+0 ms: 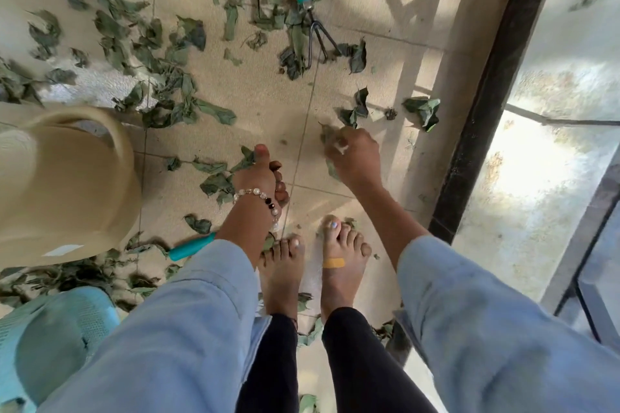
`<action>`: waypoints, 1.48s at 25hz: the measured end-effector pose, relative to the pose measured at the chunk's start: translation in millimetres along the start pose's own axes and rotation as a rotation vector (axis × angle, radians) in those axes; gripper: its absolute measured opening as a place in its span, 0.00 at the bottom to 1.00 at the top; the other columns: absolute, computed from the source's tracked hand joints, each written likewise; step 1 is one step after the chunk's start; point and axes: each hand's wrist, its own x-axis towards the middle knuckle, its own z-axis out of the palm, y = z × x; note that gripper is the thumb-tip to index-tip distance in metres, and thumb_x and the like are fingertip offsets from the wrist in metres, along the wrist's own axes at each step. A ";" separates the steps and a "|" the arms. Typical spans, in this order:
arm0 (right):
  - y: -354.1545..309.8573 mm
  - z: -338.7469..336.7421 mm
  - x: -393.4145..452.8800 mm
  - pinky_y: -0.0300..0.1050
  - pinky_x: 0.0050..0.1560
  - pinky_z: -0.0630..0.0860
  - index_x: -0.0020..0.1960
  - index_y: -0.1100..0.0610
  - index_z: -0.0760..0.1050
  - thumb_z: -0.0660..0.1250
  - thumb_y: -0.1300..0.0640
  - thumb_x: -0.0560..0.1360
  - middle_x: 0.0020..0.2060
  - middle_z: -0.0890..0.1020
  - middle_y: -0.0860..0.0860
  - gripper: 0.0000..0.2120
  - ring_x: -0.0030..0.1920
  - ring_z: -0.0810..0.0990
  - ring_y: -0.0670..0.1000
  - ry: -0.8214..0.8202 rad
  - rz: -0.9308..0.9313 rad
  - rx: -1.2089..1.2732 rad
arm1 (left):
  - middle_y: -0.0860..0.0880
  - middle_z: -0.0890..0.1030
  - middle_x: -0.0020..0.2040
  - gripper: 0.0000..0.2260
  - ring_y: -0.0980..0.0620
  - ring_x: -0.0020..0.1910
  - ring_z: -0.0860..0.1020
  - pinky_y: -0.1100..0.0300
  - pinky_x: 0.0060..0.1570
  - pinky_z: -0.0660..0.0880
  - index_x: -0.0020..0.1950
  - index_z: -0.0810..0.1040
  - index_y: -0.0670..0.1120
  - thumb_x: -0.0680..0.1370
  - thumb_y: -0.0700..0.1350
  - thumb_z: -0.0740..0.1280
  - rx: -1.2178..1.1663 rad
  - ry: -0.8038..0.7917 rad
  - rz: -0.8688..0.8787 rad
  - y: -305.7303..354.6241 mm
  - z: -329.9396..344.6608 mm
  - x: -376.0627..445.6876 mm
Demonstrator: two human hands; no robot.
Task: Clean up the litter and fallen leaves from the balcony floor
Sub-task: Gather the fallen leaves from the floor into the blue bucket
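Nearest stood two bare feet [315, 265] on the tiled floor [261, 94], the right one with a plaster across its top, black trousers above them. Pale blue sleeves [188, 322] reached down on both sides. At the lower left sat a blue mesh basket [50, 339], and just beyond it a beige bucket [67, 184] with its arched handle up. A teal handle [193, 246] poked out between the bucket and the left sleeve.

The left hand [263, 174], a beaded bracelet [258, 196] at its wrist, hung low over the floor with the fingers curled in and the thumb out; a leaf showed at the thumb, but I could not tell whether the hand held it. The right hand [355, 157] was down by the tile seam, fingers bunched around crumpled leaves [330, 141], gripping them.

Dry green leaves lay all over the floor: a few by the feet, some just past the right hand, and the thickest scatter [141, 54] farther out to the left. Beyond those lay a rake [302, 0] with a teal handle and dark prongs, leaves around its head. A dark sill [486, 104] ran along the right, with glass [553, 144] past it.
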 end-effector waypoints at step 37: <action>14.1 -129.1 44.2 0.37 0.51 0.73 0.62 0.55 0.77 0.66 0.58 0.77 0.56 0.80 0.57 0.14 0.53 0.78 0.53 0.202 0.185 -0.266 | 0.51 0.78 0.27 0.29 0.53 0.16 0.66 0.65 0.17 0.61 0.24 0.72 0.45 0.73 0.68 0.62 0.353 0.096 0.097 53.2 46.8 -3.4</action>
